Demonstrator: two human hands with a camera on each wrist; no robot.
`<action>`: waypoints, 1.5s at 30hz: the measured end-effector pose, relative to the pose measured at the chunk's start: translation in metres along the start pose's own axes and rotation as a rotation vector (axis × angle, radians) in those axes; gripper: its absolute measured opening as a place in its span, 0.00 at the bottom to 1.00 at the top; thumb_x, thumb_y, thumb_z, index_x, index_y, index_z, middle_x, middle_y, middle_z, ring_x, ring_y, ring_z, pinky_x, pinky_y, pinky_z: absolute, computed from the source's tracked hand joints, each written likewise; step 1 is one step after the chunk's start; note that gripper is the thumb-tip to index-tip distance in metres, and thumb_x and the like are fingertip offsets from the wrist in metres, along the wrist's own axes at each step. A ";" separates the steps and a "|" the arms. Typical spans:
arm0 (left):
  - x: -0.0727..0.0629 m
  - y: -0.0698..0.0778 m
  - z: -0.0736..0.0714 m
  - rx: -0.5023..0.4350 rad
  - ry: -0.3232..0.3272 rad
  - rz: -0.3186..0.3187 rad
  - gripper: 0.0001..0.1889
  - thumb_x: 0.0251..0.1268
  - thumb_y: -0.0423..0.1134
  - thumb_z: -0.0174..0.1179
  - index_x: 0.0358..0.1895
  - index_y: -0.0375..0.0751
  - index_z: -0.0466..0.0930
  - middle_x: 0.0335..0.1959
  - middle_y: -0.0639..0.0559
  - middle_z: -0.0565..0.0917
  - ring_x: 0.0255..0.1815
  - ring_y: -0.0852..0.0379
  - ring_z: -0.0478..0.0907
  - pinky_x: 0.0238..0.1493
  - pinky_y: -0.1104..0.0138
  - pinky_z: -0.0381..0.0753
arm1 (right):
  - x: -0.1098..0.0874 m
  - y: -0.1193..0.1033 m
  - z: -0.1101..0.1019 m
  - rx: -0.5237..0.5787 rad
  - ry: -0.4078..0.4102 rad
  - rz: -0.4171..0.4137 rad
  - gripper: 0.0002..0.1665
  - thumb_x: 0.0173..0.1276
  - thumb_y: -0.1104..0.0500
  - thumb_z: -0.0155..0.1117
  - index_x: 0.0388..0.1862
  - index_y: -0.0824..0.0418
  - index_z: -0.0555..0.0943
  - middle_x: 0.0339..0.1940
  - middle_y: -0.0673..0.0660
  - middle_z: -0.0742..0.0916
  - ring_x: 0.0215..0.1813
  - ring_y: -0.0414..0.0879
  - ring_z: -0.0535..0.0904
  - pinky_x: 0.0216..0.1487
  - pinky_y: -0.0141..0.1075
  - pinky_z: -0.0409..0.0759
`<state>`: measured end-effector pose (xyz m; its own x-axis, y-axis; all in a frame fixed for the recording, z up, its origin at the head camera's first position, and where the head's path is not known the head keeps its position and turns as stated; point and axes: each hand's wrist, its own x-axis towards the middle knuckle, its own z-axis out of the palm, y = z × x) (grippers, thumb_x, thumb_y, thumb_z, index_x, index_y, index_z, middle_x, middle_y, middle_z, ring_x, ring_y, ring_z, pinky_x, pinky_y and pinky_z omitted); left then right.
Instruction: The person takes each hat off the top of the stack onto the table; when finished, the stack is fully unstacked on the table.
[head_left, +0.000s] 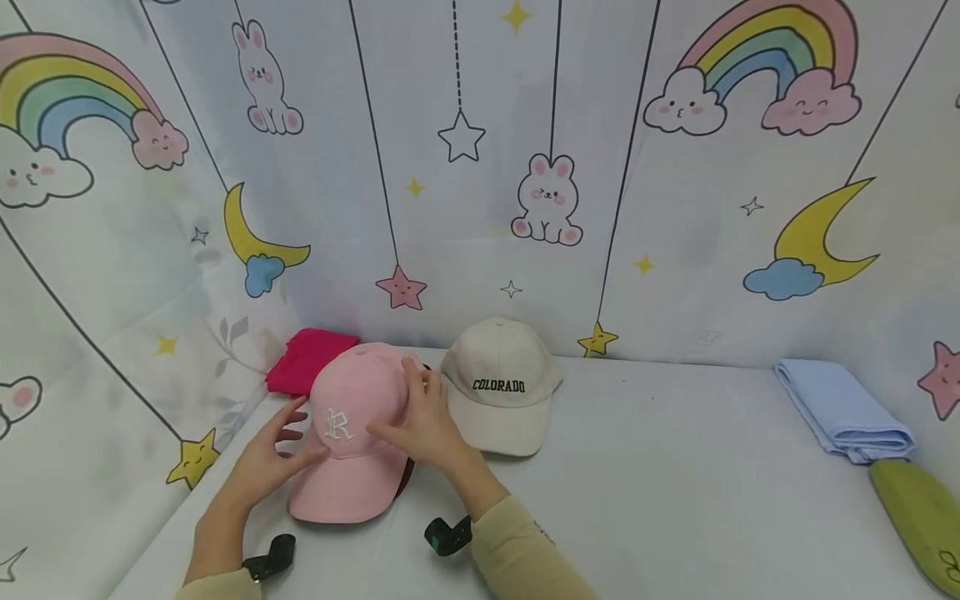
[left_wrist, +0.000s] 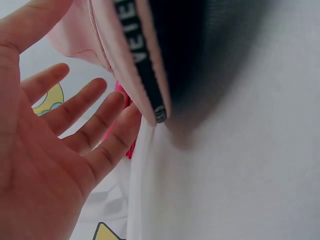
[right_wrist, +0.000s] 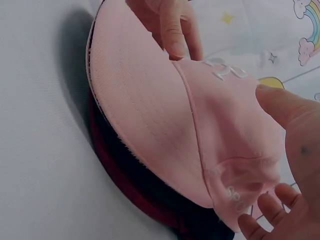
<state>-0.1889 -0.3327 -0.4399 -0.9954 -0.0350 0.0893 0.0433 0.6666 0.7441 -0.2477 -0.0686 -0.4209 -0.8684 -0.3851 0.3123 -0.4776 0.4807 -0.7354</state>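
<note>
A pink baseball cap (head_left: 352,492) with a white embroidered R sits at the table's left, its brim toward me. Under its brim shows a dark cap with a dark red edge (right_wrist: 117,172). At the pink cap's left side is my left hand (head_left: 258,458), fingers spread, thumb by the brim seam; the left wrist view shows the palm facing the cap. On the other side, my right hand (head_left: 431,421) lies along the crown with fingers parted and thumb toward the front. Contact is hard to tell. A cream cap (head_left: 498,371) lettered COLORADO stands just right of it.
Behind the pink cap lies a bright red folded cloth (head_left: 300,367). A light blue folded cloth (head_left: 843,408) is at the right edge, with a green item (head_left: 915,525) in front of it. A patterned curtain (head_left: 337,167) hangs behind the white table (head_left: 675,483).
</note>
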 end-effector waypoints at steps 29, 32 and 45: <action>0.004 0.007 -0.005 0.089 -0.177 -0.183 0.53 0.56 0.61 0.71 0.77 0.39 0.54 0.61 0.34 0.73 0.56 0.40 0.74 0.49 0.50 0.83 | -0.009 0.004 0.010 0.070 -0.067 -0.008 0.54 0.64 0.44 0.73 0.80 0.60 0.57 0.55 0.56 0.69 0.53 0.47 0.71 0.53 0.34 0.75; 0.003 0.007 -0.004 0.101 -0.180 -0.187 0.52 0.56 0.62 0.70 0.77 0.39 0.54 0.61 0.34 0.73 0.56 0.40 0.74 0.48 0.50 0.83 | -0.011 0.003 0.011 0.097 -0.065 0.007 0.54 0.64 0.45 0.73 0.80 0.59 0.57 0.55 0.56 0.68 0.53 0.47 0.70 0.52 0.33 0.75; 0.002 0.008 -0.006 0.114 -0.167 -0.145 0.50 0.59 0.59 0.70 0.75 0.33 0.57 0.61 0.34 0.74 0.56 0.40 0.75 0.48 0.51 0.84 | -0.013 -0.004 0.013 0.146 -0.043 -0.034 0.54 0.64 0.45 0.74 0.82 0.49 0.56 0.60 0.53 0.68 0.62 0.47 0.66 0.61 0.41 0.75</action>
<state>-0.1901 -0.3319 -0.4298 -0.9912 -0.0192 -0.1308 -0.1016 0.7435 0.6610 -0.2327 -0.0761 -0.4301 -0.8442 -0.4342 0.3143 -0.4791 0.3487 -0.8055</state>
